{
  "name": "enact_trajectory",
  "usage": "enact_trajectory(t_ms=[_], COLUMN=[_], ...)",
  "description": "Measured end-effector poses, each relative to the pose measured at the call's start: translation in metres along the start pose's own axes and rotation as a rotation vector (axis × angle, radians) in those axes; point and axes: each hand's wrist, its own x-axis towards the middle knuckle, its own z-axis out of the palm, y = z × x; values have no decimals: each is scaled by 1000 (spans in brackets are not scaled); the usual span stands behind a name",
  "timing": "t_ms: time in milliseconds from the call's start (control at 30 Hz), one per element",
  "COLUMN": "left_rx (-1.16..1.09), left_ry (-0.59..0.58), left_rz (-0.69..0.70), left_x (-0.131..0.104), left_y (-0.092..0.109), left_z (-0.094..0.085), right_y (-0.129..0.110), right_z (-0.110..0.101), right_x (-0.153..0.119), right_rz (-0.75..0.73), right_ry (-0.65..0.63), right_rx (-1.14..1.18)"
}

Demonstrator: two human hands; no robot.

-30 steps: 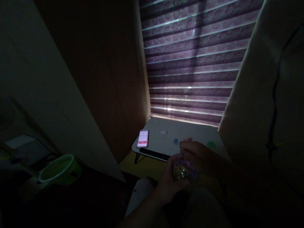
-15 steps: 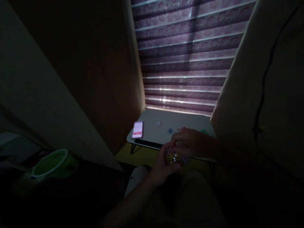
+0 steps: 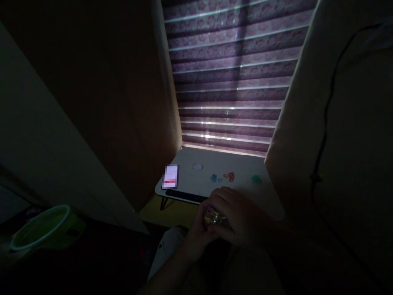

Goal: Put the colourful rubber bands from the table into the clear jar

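Note:
My left hand (image 3: 195,237) is wrapped round the left side of a small clear container (image 3: 215,219) full of coloured bands, pink, yellow and purple among them. Cupped over its right side is my right hand (image 3: 238,217), fingers curved along the far edge and thumb at the near edge. Shine on the clear wall shows between the hands, just in front of a low white table. Beyond them on the tabletop (image 3: 190,186) lie small groups of blue bands (image 3: 213,178), red bands (image 3: 231,176) and green bands (image 3: 256,179). A round, clear or whitish lid-like disc (image 3: 197,166) lies farther back.
A lit phone (image 3: 170,177) lies at the table's left end, near a dark slot (image 3: 186,195) along the front edge. At lower left stands a green tub (image 3: 66,229). A pleated blind (image 3: 233,73) hangs behind; a dark cable (image 3: 327,114) runs down the right wall.
My right hand has come down and nearer, from fingers over the container's top to cupping its right side. The red and green bands show more fully. The view has shifted slightly.

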Motion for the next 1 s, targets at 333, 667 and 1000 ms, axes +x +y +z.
enact_trajectory(t_ms=[333,667,1000], left_rx=[-18,-5,17], left_ry=[123,88,99], left_rz=[-108,-127,-133], left_x=[-20,-19,-11], left_y=[-21,-10,-17], left_z=[-38,-46,-53], right_y=[137,199,203], right_z=[67,113,116], right_x=[-54,-41,-30], right_rz=[467,557,453], right_ry=[275,242,268], right_rx=[-115,-373,-285])
